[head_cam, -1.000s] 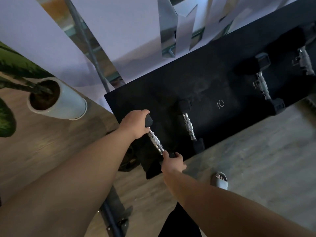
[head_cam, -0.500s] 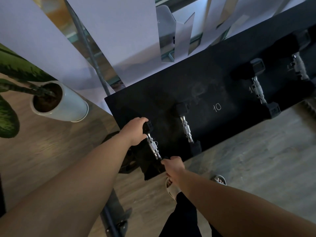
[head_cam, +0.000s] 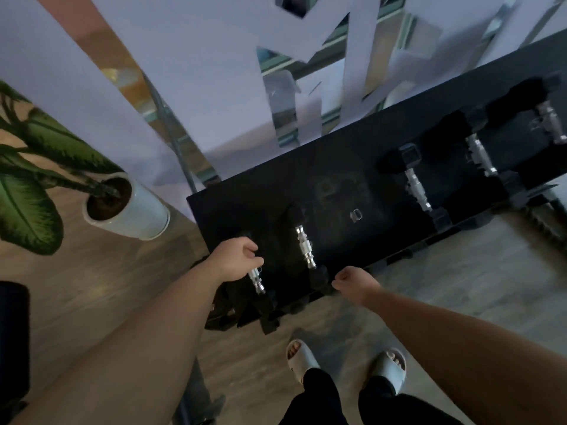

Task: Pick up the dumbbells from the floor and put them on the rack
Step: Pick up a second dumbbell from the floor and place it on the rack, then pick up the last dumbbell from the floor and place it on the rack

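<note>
A: We start at the left hand [head_cam: 234, 259]. Its fingers are curled over the far end of the dumbbell [head_cam: 257, 280], up by the black head and the top of the chrome handle. We'd call that a closed grasp on the dumbbell, though the fingertips are partly hidden.

B: And the right hand [head_cam: 352, 285]? We see it loosely curled, holding nothing, just off the near edge of the rack [head_cam: 337, 167] and clear of the handle.

A: Agreed. The dumbbell itself lies on the rack's left end, handle pointing toward us, its near head at the front edge.

B: Just to its right we have a second dumbbell [head_cam: 304, 250], lying parallel, also on the rack. The right hand sits near that one's front head; whether they touch, we cannot tell.

A: Further right, three more dumbbells rest on the same black shelf: one [head_cam: 416, 188], the next [head_cam: 481, 156], and a last [head_cam: 550, 124] at the frame edge.

B: Outward from there: a potted plant [head_cam: 129, 210] on the wooden floor [head_cam: 460, 286] to the left, and our two feet in pale slides [head_cam: 299, 358] below the rack.
</note>
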Available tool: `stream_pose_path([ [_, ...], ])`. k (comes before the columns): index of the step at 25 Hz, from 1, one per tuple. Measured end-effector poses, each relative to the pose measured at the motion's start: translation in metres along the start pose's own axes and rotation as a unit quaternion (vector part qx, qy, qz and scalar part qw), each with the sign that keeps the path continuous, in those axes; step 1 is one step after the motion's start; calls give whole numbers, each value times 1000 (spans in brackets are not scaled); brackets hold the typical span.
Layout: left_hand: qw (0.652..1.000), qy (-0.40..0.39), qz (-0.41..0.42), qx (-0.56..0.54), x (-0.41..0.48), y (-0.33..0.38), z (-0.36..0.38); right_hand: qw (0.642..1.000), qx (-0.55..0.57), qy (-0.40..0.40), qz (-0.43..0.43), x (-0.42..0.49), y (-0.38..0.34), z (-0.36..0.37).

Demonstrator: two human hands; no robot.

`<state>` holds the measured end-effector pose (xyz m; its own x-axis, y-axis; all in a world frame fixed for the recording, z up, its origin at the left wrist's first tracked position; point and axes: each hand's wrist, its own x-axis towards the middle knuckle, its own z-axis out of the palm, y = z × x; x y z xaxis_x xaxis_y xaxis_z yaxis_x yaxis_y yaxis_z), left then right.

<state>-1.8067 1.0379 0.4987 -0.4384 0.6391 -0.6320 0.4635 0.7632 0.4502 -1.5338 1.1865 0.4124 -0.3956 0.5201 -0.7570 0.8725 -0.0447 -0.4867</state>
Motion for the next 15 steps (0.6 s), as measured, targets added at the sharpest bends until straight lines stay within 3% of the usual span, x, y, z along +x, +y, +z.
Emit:
stream_pose_path([
  [4, 999, -17, 46, -4, -9, 99, 11, 997, 13, 64, -33, -33, 22, -104],
  [8, 987, -4, 158, 30, -5, 229, 1, 980, 83, 178, -44, -93, 47, -222],
  [12, 955, -14, 286, 78, -12, 350, -6, 926, 240, 288, -51, -185, 97, -313],
  [15, 917, -41, 383, 102, -34, 416, 12, 870, 322, 370, -48, -273, 146, -327],
])
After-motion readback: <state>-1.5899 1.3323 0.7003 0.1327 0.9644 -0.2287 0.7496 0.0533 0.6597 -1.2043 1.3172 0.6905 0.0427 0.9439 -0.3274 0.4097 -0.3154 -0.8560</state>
